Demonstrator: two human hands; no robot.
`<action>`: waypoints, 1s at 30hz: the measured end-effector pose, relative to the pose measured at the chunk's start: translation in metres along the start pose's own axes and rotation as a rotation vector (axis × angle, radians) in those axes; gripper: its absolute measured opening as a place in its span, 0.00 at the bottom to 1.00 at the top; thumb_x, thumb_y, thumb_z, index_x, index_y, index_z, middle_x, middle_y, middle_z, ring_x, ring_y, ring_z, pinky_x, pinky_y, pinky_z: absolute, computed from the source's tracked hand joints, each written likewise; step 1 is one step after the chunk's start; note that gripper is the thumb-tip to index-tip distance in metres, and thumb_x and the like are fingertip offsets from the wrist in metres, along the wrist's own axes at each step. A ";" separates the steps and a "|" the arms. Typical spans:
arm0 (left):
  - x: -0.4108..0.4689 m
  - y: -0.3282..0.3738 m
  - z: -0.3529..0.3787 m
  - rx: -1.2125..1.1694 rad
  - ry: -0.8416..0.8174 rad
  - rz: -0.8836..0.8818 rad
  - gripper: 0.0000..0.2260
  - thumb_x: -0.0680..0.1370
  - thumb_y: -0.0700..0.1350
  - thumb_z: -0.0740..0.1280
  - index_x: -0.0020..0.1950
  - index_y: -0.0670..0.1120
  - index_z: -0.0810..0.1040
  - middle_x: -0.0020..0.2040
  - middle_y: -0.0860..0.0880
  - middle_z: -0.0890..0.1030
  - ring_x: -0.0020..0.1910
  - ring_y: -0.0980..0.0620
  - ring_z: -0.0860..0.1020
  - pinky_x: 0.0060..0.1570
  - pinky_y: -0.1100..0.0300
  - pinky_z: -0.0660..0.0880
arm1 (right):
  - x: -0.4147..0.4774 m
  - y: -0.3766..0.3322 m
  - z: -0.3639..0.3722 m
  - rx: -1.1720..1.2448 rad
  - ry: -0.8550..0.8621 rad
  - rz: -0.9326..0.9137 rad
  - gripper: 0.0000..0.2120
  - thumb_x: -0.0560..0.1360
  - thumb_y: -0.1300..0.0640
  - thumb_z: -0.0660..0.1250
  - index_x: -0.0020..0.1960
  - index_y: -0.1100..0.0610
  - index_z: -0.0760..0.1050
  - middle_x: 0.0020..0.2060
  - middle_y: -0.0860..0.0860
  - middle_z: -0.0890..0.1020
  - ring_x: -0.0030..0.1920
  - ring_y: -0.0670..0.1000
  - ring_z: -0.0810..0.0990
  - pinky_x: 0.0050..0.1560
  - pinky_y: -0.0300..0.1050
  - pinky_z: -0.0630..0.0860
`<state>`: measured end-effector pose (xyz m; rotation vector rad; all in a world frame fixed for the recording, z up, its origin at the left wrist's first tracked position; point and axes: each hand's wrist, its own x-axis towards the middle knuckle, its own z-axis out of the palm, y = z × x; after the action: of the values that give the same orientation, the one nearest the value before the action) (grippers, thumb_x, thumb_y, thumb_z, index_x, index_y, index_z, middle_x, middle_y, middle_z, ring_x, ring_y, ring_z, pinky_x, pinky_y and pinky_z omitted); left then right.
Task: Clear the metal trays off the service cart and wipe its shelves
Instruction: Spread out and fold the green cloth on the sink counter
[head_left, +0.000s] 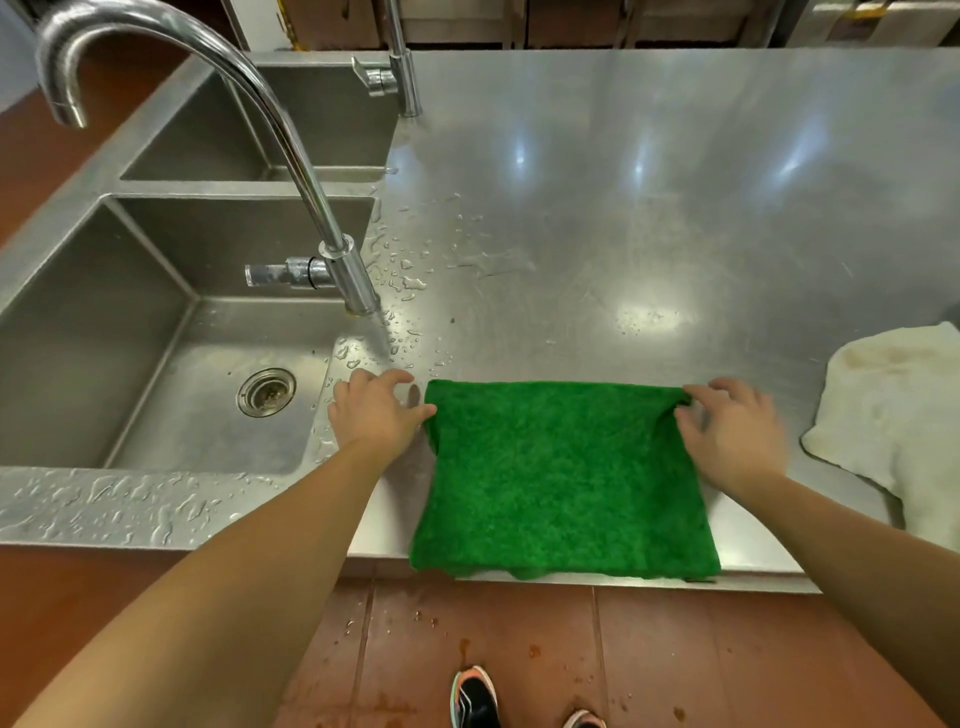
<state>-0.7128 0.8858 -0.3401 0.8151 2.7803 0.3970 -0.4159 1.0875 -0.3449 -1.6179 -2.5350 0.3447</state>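
Note:
A green cloth (563, 478) lies spread flat on the steel counter (649, 208), its near edge hanging slightly over the counter's front. My left hand (376, 410) pinches the cloth's far left corner. My right hand (732, 431) grips the far right corner, where the fabric bunches. No service cart or metal trays are in view.
A double steel sink (156, 364) lies to the left, with a tall curved tap (291, 156) at its edge. Water drops cover the counter near the tap. A stained white cloth (898, 415) lies at the right. Red floor tiles and my shoes (475, 699) show below.

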 end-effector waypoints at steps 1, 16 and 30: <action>0.002 0.000 0.001 0.003 0.005 0.020 0.21 0.72 0.61 0.70 0.64 0.58 0.76 0.61 0.46 0.73 0.61 0.43 0.68 0.58 0.52 0.66 | 0.004 0.000 -0.001 0.002 -0.009 0.003 0.18 0.78 0.50 0.63 0.66 0.52 0.75 0.67 0.56 0.72 0.67 0.61 0.65 0.65 0.58 0.66; 0.020 -0.005 0.000 0.030 0.026 0.025 0.25 0.70 0.64 0.70 0.64 0.57 0.74 0.61 0.46 0.73 0.63 0.43 0.67 0.62 0.49 0.63 | 0.027 0.014 -0.004 -0.047 -0.160 0.148 0.39 0.69 0.30 0.64 0.74 0.43 0.57 0.76 0.54 0.57 0.75 0.61 0.54 0.70 0.63 0.54; 0.001 -0.002 0.013 -0.030 0.093 0.429 0.11 0.78 0.52 0.64 0.59 0.55 0.80 0.56 0.54 0.80 0.60 0.49 0.71 0.57 0.52 0.62 | 0.024 0.007 -0.009 -0.243 0.046 -0.423 0.20 0.74 0.45 0.57 0.57 0.52 0.80 0.58 0.52 0.79 0.62 0.57 0.74 0.65 0.61 0.62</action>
<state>-0.7106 0.8873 -0.3530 1.4227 2.6591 0.5567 -0.4181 1.1129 -0.3386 -1.0826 -2.8756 -0.0452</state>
